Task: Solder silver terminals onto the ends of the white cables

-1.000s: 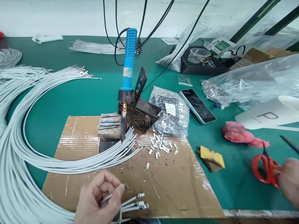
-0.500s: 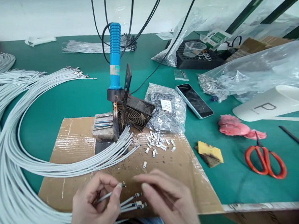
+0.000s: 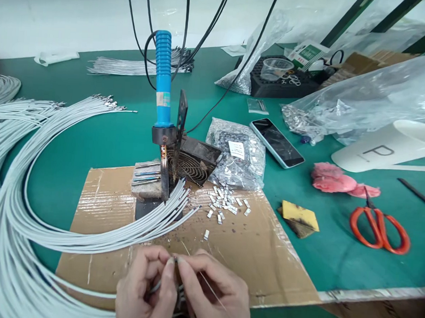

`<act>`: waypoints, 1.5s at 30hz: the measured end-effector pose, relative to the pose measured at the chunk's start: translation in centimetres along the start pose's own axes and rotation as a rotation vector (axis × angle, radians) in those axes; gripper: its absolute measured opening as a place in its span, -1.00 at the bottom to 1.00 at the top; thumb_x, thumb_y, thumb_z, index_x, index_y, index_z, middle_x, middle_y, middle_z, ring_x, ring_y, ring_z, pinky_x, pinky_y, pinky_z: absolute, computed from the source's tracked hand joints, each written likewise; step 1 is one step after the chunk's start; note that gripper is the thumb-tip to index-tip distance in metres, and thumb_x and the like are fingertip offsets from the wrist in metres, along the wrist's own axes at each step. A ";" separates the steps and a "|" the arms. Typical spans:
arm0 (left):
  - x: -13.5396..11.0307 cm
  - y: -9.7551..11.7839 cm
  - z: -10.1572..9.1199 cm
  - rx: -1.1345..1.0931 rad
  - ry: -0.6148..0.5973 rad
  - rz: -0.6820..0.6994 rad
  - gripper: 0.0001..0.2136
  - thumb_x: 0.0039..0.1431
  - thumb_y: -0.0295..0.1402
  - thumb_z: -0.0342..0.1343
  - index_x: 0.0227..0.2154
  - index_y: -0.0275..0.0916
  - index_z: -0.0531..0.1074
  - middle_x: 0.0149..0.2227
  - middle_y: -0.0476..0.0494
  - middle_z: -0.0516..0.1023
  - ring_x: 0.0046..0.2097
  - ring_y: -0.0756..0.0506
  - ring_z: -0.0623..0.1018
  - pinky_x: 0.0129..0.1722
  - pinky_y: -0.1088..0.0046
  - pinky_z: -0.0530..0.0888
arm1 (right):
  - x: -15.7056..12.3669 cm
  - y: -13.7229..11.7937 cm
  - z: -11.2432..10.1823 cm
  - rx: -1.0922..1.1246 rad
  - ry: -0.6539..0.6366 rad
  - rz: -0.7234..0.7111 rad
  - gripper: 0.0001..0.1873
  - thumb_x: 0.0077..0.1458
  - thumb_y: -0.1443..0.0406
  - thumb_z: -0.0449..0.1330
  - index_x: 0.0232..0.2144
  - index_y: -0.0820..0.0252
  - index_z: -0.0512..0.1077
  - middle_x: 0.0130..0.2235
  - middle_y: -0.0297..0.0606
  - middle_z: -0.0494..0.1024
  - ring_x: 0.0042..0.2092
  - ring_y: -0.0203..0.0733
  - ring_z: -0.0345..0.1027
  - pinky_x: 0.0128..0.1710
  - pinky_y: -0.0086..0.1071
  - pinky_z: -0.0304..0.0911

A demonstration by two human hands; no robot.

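Note:
My left hand (image 3: 150, 282) is closed in a pinch on a white cable, whose stripped end shows as a small dark tip between the fingertips. Meeting it there, my right hand (image 3: 213, 288) pinches at the same tip, thumb and forefinger together. A thin pale strand runs across the right fingers; where it ends I cannot tell. Just beyond the hands lies a single small metal connector (image 3: 206, 235), with a scattered pile of connectors (image 3: 224, 200) farther back. A bundle of white cables (image 3: 121, 237) curves in from the left, its ends below the blue-handled soldering iron (image 3: 163, 79).
The iron stands fixed upright beside a blackened coil holder (image 3: 188, 167). A cardboard sheet (image 3: 102, 200) covers the near bench. Rightward are a bag of connectors (image 3: 238, 153), a phone (image 3: 277, 144), a yellow sponge (image 3: 300, 218), red-handled scissors (image 3: 379, 229) and a white cup (image 3: 375, 145).
My right hand has moved left and closed at the cable tip in my left hand. The finished-looking cable ends below the hands are now mostly hidden.

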State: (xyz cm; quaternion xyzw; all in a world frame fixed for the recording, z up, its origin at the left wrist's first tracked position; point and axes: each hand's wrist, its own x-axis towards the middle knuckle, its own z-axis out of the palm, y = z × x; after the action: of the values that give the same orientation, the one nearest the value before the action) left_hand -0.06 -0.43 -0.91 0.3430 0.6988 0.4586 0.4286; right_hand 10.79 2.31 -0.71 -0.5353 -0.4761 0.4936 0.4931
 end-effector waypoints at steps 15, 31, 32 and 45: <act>2.3 4.0 -1.2 -0.140 -0.206 -0.222 -0.62 -0.07 -0.10 0.43 -0.57 -0.26 0.39 -0.70 0.20 0.17 -0.60 0.13 -0.01 -0.58 0.59 -0.07 | 4.7 -0.5 -7.0 -0.394 -0.175 -0.349 -0.83 0.26 0.36 0.24 -0.35 0.11 0.62 -0.47 -0.35 0.56 -0.47 -0.28 0.41 -0.52 -0.46 0.30; 2.6 3.7 -0.8 -0.262 -0.071 -0.180 -0.74 -0.16 -0.31 0.50 -0.59 -0.27 0.50 -0.68 0.09 0.39 -0.60 0.12 0.25 -0.58 0.70 0.19 | 4.3 2.1 -5.3 -0.355 -0.019 0.033 -0.75 0.18 0.13 0.30 -0.43 0.12 0.42 -0.54 -0.40 0.45 -0.55 -0.30 0.33 -0.56 -0.48 0.30; 2.6 3.6 -0.8 -0.258 -0.070 -0.160 -0.76 -0.14 -0.33 0.49 -0.59 -0.26 0.51 -0.68 0.09 0.39 -0.60 0.12 0.25 -0.58 0.70 0.19 | 4.1 1.6 -5.1 -0.313 -0.025 0.060 -0.75 0.18 0.10 0.30 -0.41 0.12 0.44 -0.52 -0.39 0.47 -0.54 -0.30 0.35 -0.57 -0.49 0.32; 2.4 3.0 -0.6 -0.228 -0.050 -0.007 -0.90 -0.04 -0.44 0.36 -0.57 -0.20 0.57 -0.45 -0.01 0.62 -0.55 0.11 0.39 -0.54 0.74 0.35 | 2.9 -2.7 -1.0 0.274 -0.034 0.423 -0.72 -0.09 0.13 0.51 -0.55 0.20 0.59 -0.66 -0.46 0.37 -0.60 -0.45 0.15 -0.59 -0.62 0.16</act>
State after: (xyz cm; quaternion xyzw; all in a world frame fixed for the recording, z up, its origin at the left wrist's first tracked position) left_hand -1.32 2.53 1.36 0.3009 0.6326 0.5247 0.4837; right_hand 11.87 5.26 1.80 -0.5428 -0.2901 0.6548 0.4387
